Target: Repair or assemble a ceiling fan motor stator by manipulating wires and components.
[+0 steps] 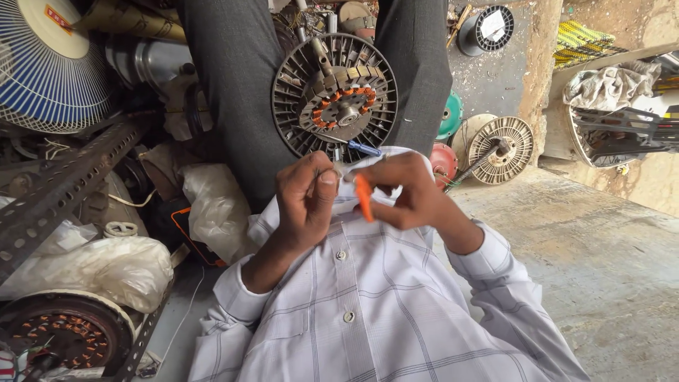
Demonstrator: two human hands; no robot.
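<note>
Orange plastic flashes at frame centre: the right hand (410, 194) is closed round a small orange-handled tool (363, 198), fingers curled tight on it. Left hand (305, 198) sits just beside, thumb and forefinger pinched narrow on something thin and pale, a wire end perhaps, too small to tell. Both hands meet over the chest, against a pale checked shirt (368, 297).

Just above them, a blue-handled screwdriver (357, 147) lies across the lower rim of a round motor (334, 97), dark ribbed metal with a ring of orange-wound coils at its hub, resting between grey trouser legs.

My read: a fine trimming or stripping step on that pinched piece, and the next touch wants a steady grip and a light squeeze, nothing forceful.

Lower left, another rotor (60, 336) with coppery windings. Upper left, a blue-and-white fan grille (49, 67). Right of centre, a pale spool (502, 148) on rough concrete.
</note>
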